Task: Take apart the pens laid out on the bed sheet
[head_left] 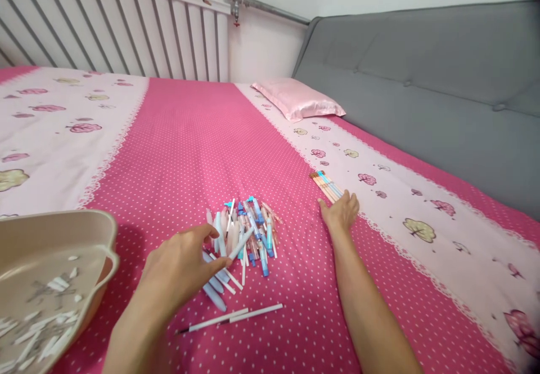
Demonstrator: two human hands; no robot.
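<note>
My left hand (183, 264) hovers over the left side of a heap of loose pen parts (253, 233), thumb and forefinger apart. Its thumb tip is close to a grey-blue pen barrel (241, 244); whether they touch I cannot tell. The heap mixes pale pink and blue barrels, clear pieces, blue caps and thin white refills. My right hand (342, 212) rests at the near end of a neat row of pens (327, 185), thumb spread away from the fingers. Its fingertips partly cover that row. Two white refills with dark tips (253, 313) lie nearer me.
A beige plastic basin (110, 261) with white scraps stands at the left. Everything lies on a pink dotted bedspread (198, 132). Farther off are a pink pillow (299, 98), a grey headboard (422, 76), a white radiator (169, 36) and a pipe (270, 9).
</note>
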